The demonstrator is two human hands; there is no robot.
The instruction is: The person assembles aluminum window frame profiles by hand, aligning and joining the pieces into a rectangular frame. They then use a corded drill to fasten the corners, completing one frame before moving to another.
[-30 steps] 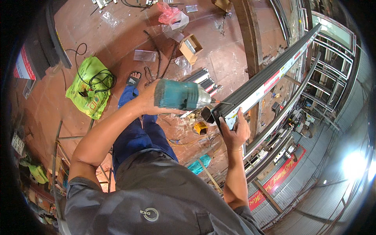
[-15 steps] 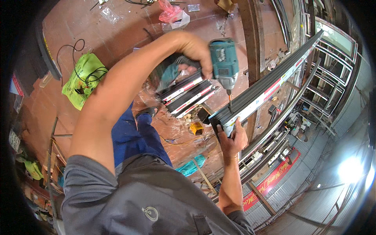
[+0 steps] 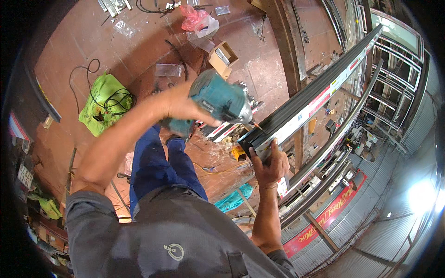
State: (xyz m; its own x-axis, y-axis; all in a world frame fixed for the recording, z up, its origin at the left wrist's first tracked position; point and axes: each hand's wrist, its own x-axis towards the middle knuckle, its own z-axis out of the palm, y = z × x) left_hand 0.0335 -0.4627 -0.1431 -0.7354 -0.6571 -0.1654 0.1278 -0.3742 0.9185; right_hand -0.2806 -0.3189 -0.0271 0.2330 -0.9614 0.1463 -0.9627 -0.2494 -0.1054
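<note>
My left hand (image 3: pixel 183 104), blurred by motion, is wrapped round a teal and black cordless drill (image 3: pixel 220 97). The drill is tilted, with its thin bit (image 3: pixel 257 125) pointing right and down at the near end of a long dark metal profile (image 3: pixel 320 85). Whether the bit touches the metal, I cannot tell. A white and red film strip runs along the profile's side. My right hand (image 3: pixel 271 166) grips that near end, thumb on the left and fingers against the strip side. The profile's far end rises toward the upper right.
Below the drill lie several cut profiles (image 3: pixel 222 131). An open cardboard box (image 3: pixel 223 58), plastic bags (image 3: pixel 199 21) and a lime-green bag (image 3: pixel 103 104) with a black cable are on the tiled floor. Window frames (image 3: pixel 394 74) stand at right, near a curved dark rail (image 3: pixel 338 127).
My left hand has moved left and down with the drill, which has swung from upright to a slant. My right hand stays on the profile's end, which has shifted slightly left.
</note>
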